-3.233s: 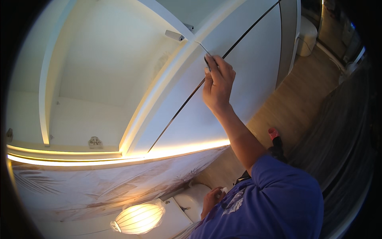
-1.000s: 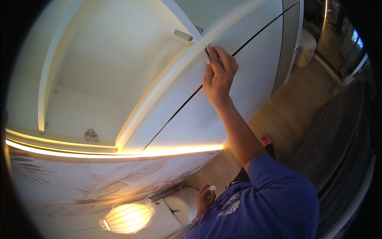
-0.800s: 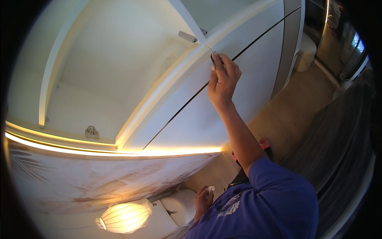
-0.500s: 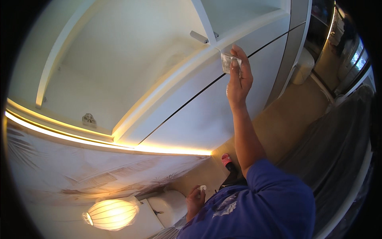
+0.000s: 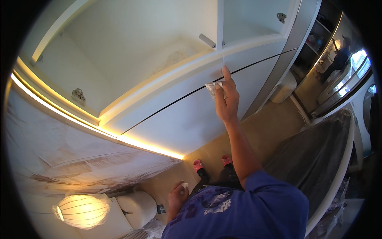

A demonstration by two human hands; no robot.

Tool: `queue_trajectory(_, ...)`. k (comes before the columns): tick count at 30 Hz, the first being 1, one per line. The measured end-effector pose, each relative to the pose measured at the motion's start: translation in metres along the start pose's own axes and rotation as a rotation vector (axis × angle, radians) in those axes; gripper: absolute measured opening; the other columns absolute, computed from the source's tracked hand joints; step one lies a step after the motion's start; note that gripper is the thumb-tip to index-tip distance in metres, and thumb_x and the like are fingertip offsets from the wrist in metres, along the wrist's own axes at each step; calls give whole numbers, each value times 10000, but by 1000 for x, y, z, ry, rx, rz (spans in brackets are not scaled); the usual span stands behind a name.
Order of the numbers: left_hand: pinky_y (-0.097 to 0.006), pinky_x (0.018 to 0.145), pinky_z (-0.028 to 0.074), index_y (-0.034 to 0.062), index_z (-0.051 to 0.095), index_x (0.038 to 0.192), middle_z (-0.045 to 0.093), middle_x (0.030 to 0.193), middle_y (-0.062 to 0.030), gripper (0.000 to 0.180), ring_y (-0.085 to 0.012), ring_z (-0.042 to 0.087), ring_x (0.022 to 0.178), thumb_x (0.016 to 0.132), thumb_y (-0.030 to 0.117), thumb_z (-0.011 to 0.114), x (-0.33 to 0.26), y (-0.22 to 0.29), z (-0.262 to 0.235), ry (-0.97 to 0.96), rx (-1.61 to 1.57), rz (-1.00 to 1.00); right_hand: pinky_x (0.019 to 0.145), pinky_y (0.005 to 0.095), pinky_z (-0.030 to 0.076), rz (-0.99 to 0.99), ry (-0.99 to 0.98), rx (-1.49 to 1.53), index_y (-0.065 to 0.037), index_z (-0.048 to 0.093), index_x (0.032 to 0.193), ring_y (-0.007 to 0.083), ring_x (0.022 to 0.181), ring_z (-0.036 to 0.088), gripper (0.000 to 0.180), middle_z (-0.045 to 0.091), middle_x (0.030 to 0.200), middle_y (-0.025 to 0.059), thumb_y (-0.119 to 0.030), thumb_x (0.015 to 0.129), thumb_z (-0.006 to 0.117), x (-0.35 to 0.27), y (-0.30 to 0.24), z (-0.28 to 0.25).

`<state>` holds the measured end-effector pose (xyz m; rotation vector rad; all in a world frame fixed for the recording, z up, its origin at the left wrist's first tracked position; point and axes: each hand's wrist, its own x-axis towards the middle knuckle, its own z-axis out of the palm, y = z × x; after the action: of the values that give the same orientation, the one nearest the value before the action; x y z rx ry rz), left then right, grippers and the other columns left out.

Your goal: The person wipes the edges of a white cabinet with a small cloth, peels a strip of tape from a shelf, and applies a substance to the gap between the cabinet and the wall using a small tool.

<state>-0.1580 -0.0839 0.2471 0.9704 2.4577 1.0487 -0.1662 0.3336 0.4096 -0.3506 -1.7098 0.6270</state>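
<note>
A lantern [image 5: 81,211] glows at left; the left hand [image 5: 175,197] clasps a white lump [image 5: 185,186], apparently. The right hand [image 5: 228,104], pinching a plate [image 5: 211,90], sits lower than before.

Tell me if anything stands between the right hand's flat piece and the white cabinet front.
Nothing visible does. The right hand holds the smeared flat piece before the white cabinet front, and no other object shows between them; whether they touch, I cannot tell.

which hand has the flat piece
The right hand, raised before the white cabinet front, pinches the flat piece; the left hand, beside the blue shirt, holds something small and white.
</note>
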Motion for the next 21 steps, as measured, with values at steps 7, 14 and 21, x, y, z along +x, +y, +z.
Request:
queue_trajectory(7,-410,715,573,36,688,782,762,933,-147,176,-348,739,798,859,170,773,-3,-8,6,58,-62,-69,945,372,547,448,73,524,22,693,1220,243,1071,708,245,722,1220,167,-108,1066,553,17,1,-6)
queue_trajectory(14,-357,696,536,5,691,799,723,773,-126,216,-201,699,726,815,173,826,-13,-18,5,-21,-184,-197,838,339,580,653,95,1061,-34,663,1189,232,921,729,159,728,1077,117,-95,1049,616,-4,29,-10)
queue_trajectory(21,-280,750,497,40,684,980,703,860,-22,219,-121,640,821,874,158,835,-43,-57,15,-300,-430,-400,739,283,550,717,48,1134,-54,632,1160,109,814,671,122,698,965,46,-74,1041,648,-31,45,6)
